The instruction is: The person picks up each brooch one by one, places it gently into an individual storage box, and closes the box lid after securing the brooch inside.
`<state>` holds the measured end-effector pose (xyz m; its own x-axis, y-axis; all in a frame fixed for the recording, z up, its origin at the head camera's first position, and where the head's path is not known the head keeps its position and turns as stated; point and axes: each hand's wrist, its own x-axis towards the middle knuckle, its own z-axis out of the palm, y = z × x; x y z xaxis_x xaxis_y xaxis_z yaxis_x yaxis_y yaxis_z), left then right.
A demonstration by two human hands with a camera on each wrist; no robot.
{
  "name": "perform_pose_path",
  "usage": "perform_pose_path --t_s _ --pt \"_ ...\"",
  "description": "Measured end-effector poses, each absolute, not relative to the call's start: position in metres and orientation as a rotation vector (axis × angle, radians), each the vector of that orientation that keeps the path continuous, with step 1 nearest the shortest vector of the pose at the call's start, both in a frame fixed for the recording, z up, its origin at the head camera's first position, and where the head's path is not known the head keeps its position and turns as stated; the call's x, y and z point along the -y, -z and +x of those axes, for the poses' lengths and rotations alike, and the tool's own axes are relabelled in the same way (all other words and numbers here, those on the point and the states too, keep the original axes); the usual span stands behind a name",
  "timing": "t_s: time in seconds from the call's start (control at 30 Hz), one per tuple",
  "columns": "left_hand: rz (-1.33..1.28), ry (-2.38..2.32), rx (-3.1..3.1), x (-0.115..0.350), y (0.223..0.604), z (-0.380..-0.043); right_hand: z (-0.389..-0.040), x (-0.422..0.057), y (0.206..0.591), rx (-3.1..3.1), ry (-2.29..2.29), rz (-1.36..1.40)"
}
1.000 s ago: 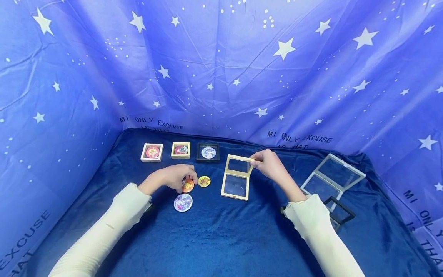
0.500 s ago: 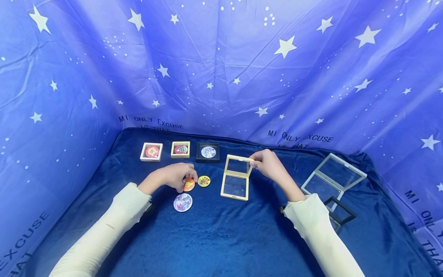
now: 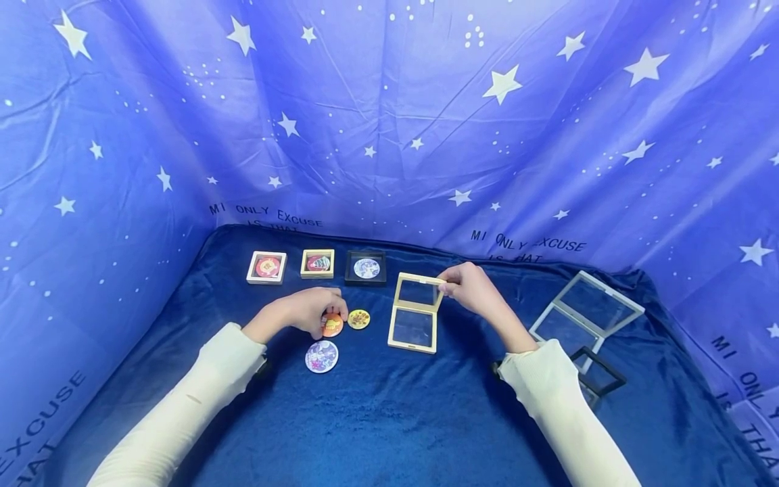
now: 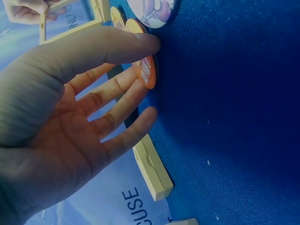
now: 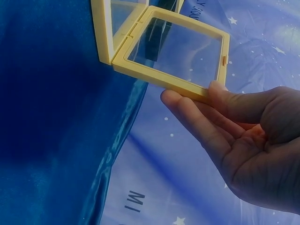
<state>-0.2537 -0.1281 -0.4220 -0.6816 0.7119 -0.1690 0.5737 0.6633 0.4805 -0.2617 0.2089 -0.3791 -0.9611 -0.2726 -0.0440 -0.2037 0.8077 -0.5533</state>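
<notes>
My left hand (image 3: 309, 311) is at an orange round badge (image 3: 331, 325) on the blue cloth, its thumb on one side and fingertips on the other, pinching it by the edge. Part of that badge (image 4: 148, 72) is hidden by the thumb in the left wrist view. A yellow badge (image 3: 359, 319) lies just right of it and a purple-white badge (image 3: 321, 356) in front. With thumb and fingers my right hand (image 3: 472, 287) pinches the raised lid corner of a cream hinged display frame (image 3: 413, 328) with clear film panes. The frame's lid (image 5: 176, 81) tilts up; its lower half rests on the cloth.
Along the back left stand a white framed badge (image 3: 266, 280), a cream framed badge (image 3: 317, 274) and a black framed badge (image 3: 365, 281). At the right, an opened white frame (image 3: 596, 327) lies near a black frame (image 3: 616, 382). A starry curtain (image 3: 389, 135) rises behind.
</notes>
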Motion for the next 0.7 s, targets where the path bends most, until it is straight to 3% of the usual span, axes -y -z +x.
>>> perform_pose_path --t_s 0.7 --pt "0.963 -0.567 -2.571 0.126 0.425 -0.253 -0.266 -0.191 0.383 -2.864 0.901 -0.435"
